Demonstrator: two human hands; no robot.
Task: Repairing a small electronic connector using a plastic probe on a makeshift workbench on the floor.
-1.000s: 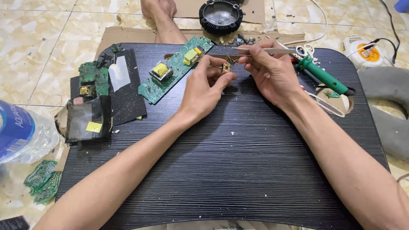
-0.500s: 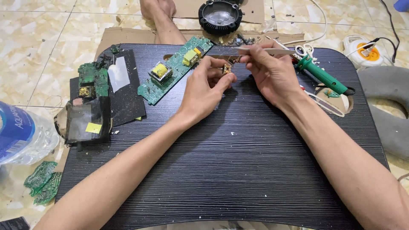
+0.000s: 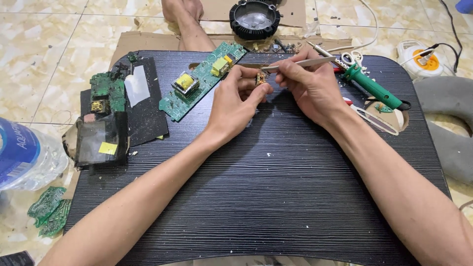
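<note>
Head cam looking down: left hand (image 3: 236, 101) pinches a tiny brownish component (image 3: 260, 78) over the dark table (image 3: 276, 197), and right hand (image 3: 308, 86) is closed around metal tweezers (image 3: 295, 63) with the tips at that part. Only container around is a plastic water bottle (image 3: 24, 155) at far left, contents hard to tell.

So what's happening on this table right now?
A person sits at a black ribbed lap table. The left hand pinches a small brownish electronic part, while the right hand holds slim metal tweezers with the tips at that part. A long green circuit board with yellow components lies to the left, and a green-handled soldering iron lies to the right.
</note>
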